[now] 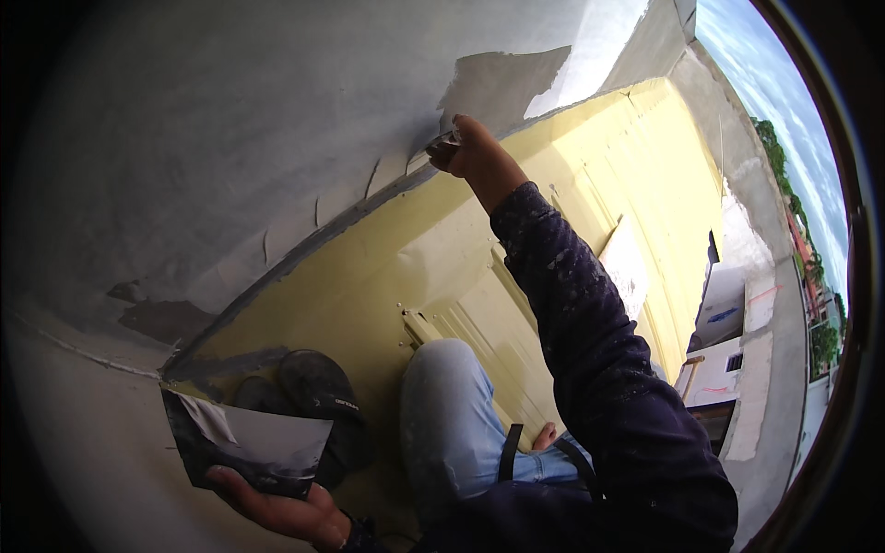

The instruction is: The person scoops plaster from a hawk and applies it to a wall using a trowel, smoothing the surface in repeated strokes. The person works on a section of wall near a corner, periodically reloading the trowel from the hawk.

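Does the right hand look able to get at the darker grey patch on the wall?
Likely yes: the right hand is up at the wall, close beside the darker grey patch, with nothing visible blocking it.

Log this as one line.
left hand: holding smeared grey flat board | right hand: at grey plastered wall, held item unclear | beneath: yellow ribbed sheeting

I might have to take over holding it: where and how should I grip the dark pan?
Probably by its near lower side, coming from below with the palm up, as the left hand does. The dark pan has a broad body to support there, and the pale smear lies near its far upper-left corner.
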Motion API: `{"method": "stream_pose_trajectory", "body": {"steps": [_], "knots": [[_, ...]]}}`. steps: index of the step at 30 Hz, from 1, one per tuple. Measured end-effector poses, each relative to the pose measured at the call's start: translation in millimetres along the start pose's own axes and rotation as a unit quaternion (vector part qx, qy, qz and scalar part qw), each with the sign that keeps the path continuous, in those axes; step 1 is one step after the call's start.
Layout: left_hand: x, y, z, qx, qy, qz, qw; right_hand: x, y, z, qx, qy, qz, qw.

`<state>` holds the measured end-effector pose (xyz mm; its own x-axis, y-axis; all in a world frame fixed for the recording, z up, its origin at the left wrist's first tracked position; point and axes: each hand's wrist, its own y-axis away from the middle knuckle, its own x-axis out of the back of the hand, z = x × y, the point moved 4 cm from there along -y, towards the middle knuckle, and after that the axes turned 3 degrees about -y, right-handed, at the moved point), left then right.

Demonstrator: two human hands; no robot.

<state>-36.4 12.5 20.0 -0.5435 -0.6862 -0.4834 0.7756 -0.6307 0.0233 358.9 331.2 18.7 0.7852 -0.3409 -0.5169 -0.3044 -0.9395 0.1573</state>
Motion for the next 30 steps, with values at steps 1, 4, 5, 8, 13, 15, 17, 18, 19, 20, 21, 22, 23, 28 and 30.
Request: {"method": "stream_pose_trajectory", "body": {"steps": [1,4,5,8,13,15,17,18,19,20,21,22,23,28,30], "knots": [[-0.6,1.4,0.3,-0.011,-0.020,-0.003,1.000,-2.9,-0.4,-11.0,-0.002,-0.009,0.004,1.000],[-2.7,7.5,-8.3,0.026,-0.032,-0.030,0.999,-9.4,17.2,-50.8,0.007,-0.015,-0.006,1.000],[-4.5,10.4,-15.8,0.077,-0.019,-0.054,0.995,-13.4,33.7,-60.4,0.025,0.010,-0.050,0.998],[-10.8,20.4,-37.8,0.206,0.030,-0.138,0.968,-5.9,115.9,-53.7,0.077,0.120,-0.031,0.989],[-17.5,38.6,-74.9,0.521,0.199,-0.183,0.810,-41.3,276.0,7.0,0.446,0.363,-0.424,0.700],[-8.4,34.5,-66.8,0.294,-0.119,-0.319,0.893,-47.6,314.3,29.3,0.507,0.367,-0.524,0.578],[0.9,31.8,-59.0,0.176,-0.243,-0.362,0.883,-49.9,328.3,43.6,0.496,0.372,-0.560,0.550],[4.4,31.2,-56.8,0.118,-0.298,-0.385,0.865,-48.1,328.3,46.6,0.490,0.364,-0.556,0.565],[6.7,30.8,-56.1,0.058,-0.347,-0.409,0.842,-45.0,324.5,50.8,0.473,0.384,-0.547,0.574],[7.9,30.0,-57.0,-0.002,-0.392,-0.430,0.813,-40.0,319.1,55.2,0.456,0.406,-0.536,0.583],[11.4,26.5,-60.8,0.024,-0.383,-0.440,0.812,-33.3,311.3,59.9,0.459,0.452,-0.513,0.567],[15.0,20.2,-61.9,0.004,-0.412,-0.405,0.816,-25.8,299.0,64.1,0.452,0.494,-0.483,0.564],[17.2,14.1,-60.6,-0.043,-0.445,-0.375,0.812,-18.3,283.1,68.8,0.445,0.535,-0.452,0.558],[19.2,5.5,-49.6,-0.009,-0.237,-0.324,0.916,26.7,155.2,63.2,0.363,0.521,-0.145,0.759],[10.6,10.5,-42.2,-0.014,-0.170,-0.329,0.929,50.0,91.7,52.8,0.248,0.447,-0.008,0.859]]}}
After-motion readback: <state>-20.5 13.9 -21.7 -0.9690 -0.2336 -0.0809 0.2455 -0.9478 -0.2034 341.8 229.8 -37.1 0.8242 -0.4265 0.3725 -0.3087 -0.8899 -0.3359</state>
